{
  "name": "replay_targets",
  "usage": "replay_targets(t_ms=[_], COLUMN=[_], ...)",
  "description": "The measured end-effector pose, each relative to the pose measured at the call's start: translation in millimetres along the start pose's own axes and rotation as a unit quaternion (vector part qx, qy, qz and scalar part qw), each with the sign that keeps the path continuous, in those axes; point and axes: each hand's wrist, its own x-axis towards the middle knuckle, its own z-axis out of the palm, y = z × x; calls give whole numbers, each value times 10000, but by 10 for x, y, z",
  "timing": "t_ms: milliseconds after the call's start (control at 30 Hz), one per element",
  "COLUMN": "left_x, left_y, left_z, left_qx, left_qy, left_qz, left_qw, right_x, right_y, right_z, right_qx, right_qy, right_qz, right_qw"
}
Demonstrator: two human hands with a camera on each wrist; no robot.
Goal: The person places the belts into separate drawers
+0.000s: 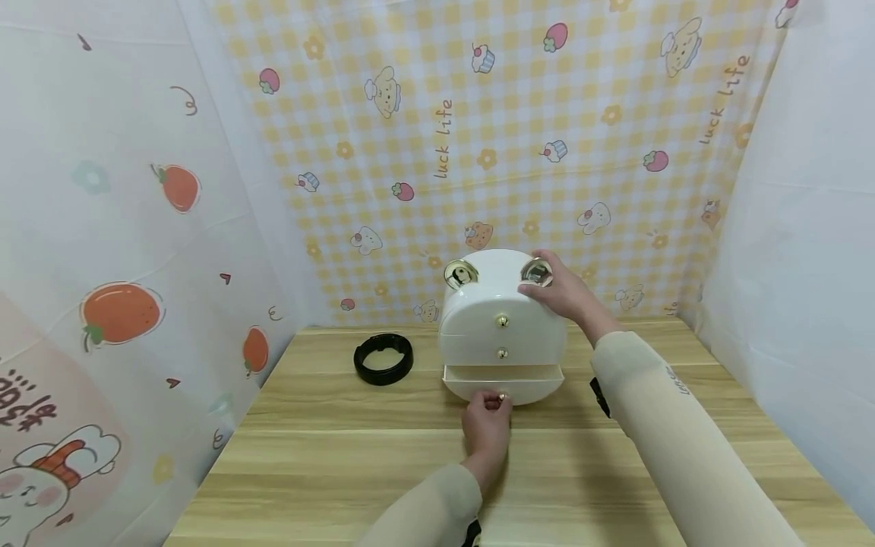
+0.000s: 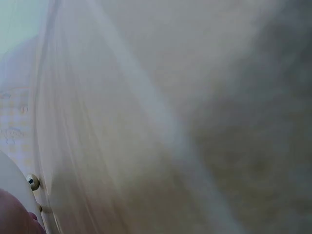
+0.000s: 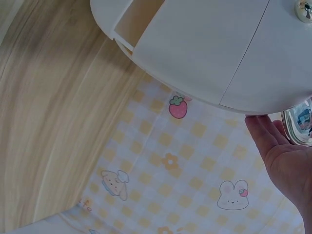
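A glossy white desktop drawer box (image 1: 502,334) with a rounded top stands on the wooden table. Two gold-rimmed round ears (image 1: 461,274) sit on its top, and small gold knobs (image 1: 502,321) run down its front. Its bottom drawer (image 1: 533,389) is pulled partly out. My left hand (image 1: 487,429) pinches the knob of that drawer, fingers bent at the drawer's front. Up at the box's top right, my right hand (image 1: 562,292) rests against the shell around the right ear (image 3: 298,122). In the right wrist view its fingers (image 3: 263,134) lie extended against the shell.
To the left of the box lies a black ring-shaped band (image 1: 383,359) on the table (image 1: 328,471). A yellow checked cloth (image 1: 437,137) hangs behind, with pale cloths on both sides. The left wrist view is mostly blocked by a blurred pale surface.
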Motion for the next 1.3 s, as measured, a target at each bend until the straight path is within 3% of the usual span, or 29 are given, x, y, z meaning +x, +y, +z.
replay_targets(t_ms=[233,667,867,1300], left_x=[-109,-301,-340,-362], left_y=[18,39,15,-14], left_z=[-77,-189,-211,-297], left_qx=[194,-2,-227,-182], left_qy=[-66,-354,-422,-449], left_qz=[-49,-231,-214,-156], left_qw=[9998,9991,9986,9987], right_x=[1,-11,7,-13], right_y=[-6,11,33,-2], right_z=[-6,-10,-3,5], right_qx=[-19,42,7,41], right_qy=[13,-1,7,7], right_qz=[-24,6,40,15], right_qw=[10000,10000,10000,10000])
